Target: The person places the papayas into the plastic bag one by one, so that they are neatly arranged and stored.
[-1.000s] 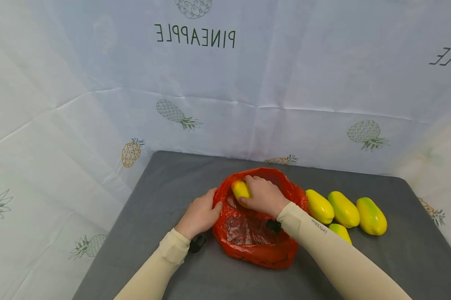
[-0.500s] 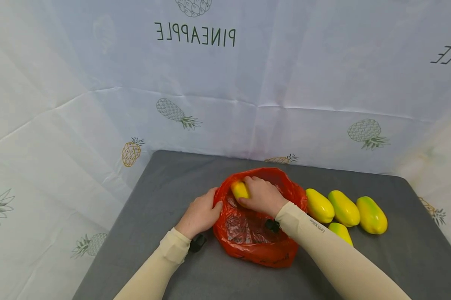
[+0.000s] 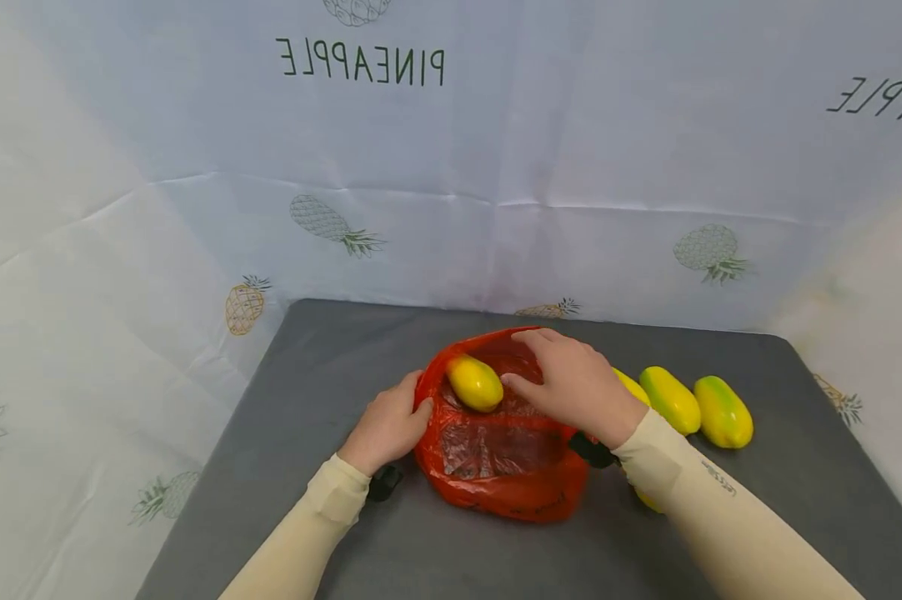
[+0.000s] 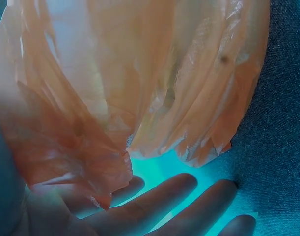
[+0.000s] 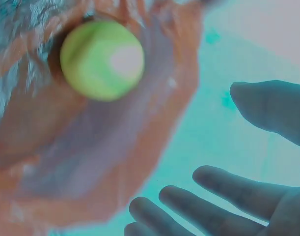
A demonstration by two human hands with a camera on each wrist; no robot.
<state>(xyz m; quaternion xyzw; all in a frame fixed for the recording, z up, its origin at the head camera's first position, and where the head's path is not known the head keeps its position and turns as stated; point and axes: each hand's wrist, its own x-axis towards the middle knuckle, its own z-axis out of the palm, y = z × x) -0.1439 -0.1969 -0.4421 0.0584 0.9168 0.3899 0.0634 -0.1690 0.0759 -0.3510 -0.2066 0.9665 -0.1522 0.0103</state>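
Observation:
A red plastic bag [image 3: 496, 498] stands on the table with its mouth spread. Inside, at its left, lies a yellow mango [image 3: 477, 384], whose rounded green-yellow end [image 5: 101, 60] faces the right wrist camera. My left hand [image 3: 386, 427] holds the bag's left rim, thumb over the edge and fingers outside; the left wrist view shows those fingers [image 4: 154, 204] under the thin film. Above the bag's right side is my right hand [image 3: 577, 385], apart from the mango, its thumb and fingers spread around nothing.
Several more mangoes [image 3: 724, 412] lie on the grey table [image 3: 361, 350] right of the bag, some partly behind my right arm. A white cloth with pineapple prints [image 3: 466, 150] hangs behind the table and along its sides.
My right hand has let go of the mango and moved right and up, leaving it in the bag. The left hand keeps its hold on the rim. The head view has shifted slightly.

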